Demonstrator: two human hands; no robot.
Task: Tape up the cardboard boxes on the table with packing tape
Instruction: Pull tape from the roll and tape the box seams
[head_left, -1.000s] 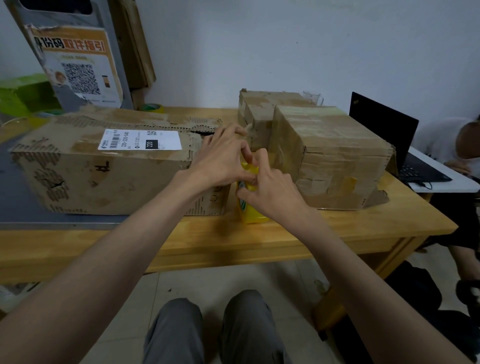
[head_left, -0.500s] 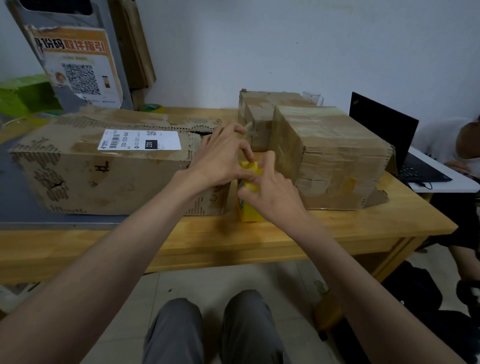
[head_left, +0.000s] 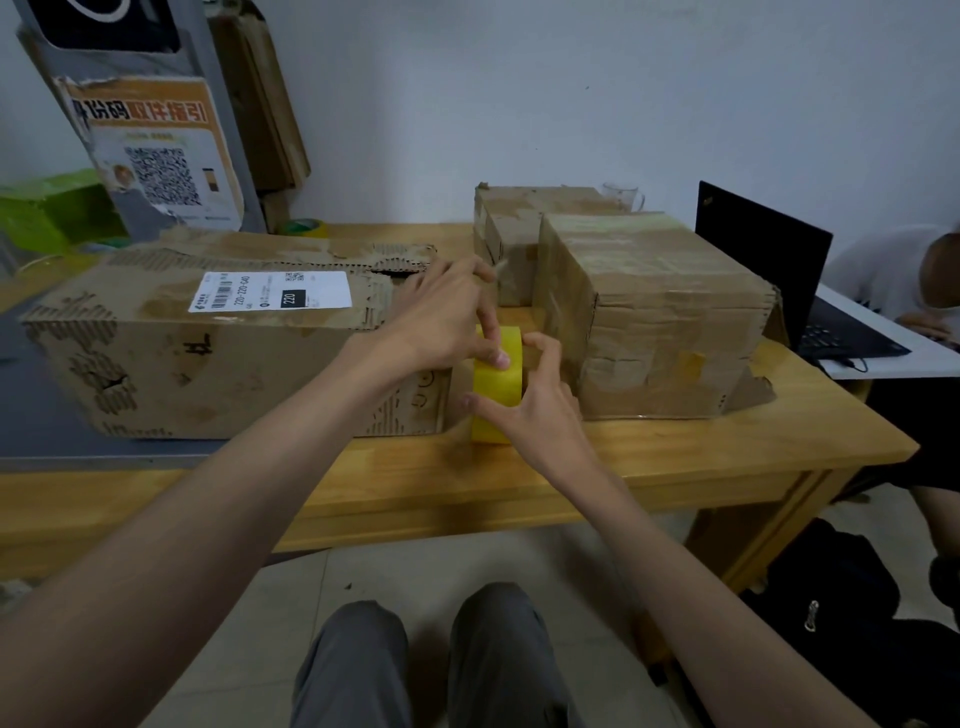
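Tape roll (head_left: 497, 387) stands near the table's (head_left: 675, 447) front edge; your left hand (head_left: 447, 322) and right hand (head_left: 530, 410) both grip it.

White label (head_left: 270, 292) on long cardboard box (head_left: 208, 358): "220", "220-220-040"; QR code on poster (head_left: 161, 156).

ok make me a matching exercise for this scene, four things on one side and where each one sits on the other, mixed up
Things
1. yellow tape roll
2. long box with the white label
3. laptop
4. glass cup

Places
A. far right, on the white surface beside the wooden table
B. at the back by the wall, behind the two smaller boxes
C. on the left of the table
D. in the gap between the boxes, on edge, held by the left hand and the right hand

Pairs: 1-D, 2-C, 3-A, 4-B
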